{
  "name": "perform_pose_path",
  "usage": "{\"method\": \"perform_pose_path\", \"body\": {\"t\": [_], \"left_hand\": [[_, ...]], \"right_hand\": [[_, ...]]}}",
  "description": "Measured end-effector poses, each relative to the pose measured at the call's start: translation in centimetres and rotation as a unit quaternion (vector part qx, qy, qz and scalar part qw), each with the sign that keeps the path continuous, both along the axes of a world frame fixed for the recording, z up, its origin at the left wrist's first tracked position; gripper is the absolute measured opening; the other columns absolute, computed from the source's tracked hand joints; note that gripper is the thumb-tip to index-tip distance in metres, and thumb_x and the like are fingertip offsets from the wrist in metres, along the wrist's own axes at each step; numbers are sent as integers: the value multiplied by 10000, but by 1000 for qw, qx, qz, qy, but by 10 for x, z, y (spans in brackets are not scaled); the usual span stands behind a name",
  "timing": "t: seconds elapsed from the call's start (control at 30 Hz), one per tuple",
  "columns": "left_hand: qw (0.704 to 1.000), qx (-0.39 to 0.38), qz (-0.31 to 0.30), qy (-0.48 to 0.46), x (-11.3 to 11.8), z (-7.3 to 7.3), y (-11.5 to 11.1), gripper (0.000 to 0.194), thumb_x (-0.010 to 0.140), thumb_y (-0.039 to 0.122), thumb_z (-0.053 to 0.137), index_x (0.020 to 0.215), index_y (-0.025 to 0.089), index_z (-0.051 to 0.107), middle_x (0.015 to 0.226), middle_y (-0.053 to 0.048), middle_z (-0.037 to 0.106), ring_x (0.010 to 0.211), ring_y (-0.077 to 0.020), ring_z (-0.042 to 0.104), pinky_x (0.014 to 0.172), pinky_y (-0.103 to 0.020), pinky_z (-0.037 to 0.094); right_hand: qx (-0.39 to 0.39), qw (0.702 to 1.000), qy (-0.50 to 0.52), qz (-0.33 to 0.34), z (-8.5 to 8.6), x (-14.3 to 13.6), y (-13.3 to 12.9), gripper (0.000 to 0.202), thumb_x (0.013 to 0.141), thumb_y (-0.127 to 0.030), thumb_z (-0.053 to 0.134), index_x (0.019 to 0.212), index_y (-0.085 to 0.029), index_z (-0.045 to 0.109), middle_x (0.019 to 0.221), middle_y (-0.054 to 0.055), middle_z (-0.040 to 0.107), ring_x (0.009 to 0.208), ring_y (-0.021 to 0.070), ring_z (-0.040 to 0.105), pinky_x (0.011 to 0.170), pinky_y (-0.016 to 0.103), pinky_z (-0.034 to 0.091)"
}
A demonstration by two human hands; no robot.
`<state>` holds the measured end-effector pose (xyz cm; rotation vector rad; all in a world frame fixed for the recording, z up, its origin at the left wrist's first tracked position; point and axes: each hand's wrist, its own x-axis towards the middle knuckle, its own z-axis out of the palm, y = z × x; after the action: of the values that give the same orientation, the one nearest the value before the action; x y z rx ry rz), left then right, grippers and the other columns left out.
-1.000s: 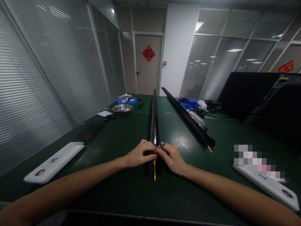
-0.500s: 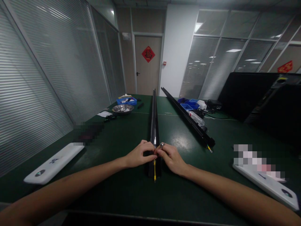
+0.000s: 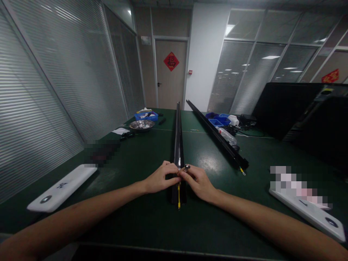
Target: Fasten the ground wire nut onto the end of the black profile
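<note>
A long black rail lies on the green table, running away from me toward the door. A yellow wire hangs out of its near end. My left hand grips the rail's left side near that end. My right hand pinches a small silver screw-like part just above the rail's right edge. The fingertips of both hands meet over the rail.
A second black rail lies diagonally to the right, with a plastic bottle and blue bins beside it. A metal bowl and a blue tray sit far left. White panels flank me; a black screen stands right.
</note>
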<state>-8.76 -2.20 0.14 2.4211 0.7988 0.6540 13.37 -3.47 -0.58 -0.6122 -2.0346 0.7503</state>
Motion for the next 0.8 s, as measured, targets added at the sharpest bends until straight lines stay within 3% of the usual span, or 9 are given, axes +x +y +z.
{"method": "perform_pose_path", "body": {"t": [0.63,0.8], "left_hand": [[1000,2,-3,0,1,2,-1,191,1023,362,586,1009,197,679,989,-16,690,994,-197,603,982,-337,315],[1000,7,-8,-3,1,-1,0,187,1044,339,551,1045,200,676,1013,-18,693,1001,-192,605,988,-340,312]], "right_hand": [[10,1000,7,14,-2,1,1,238,1072,-288,505,974,-190,698,925,46,686,860,193,658,799,304,501],[9,1000,-5,-5,-4,1,1,242,1073,-300,505,967,-179,686,878,33,665,801,179,634,750,288,481]]}}
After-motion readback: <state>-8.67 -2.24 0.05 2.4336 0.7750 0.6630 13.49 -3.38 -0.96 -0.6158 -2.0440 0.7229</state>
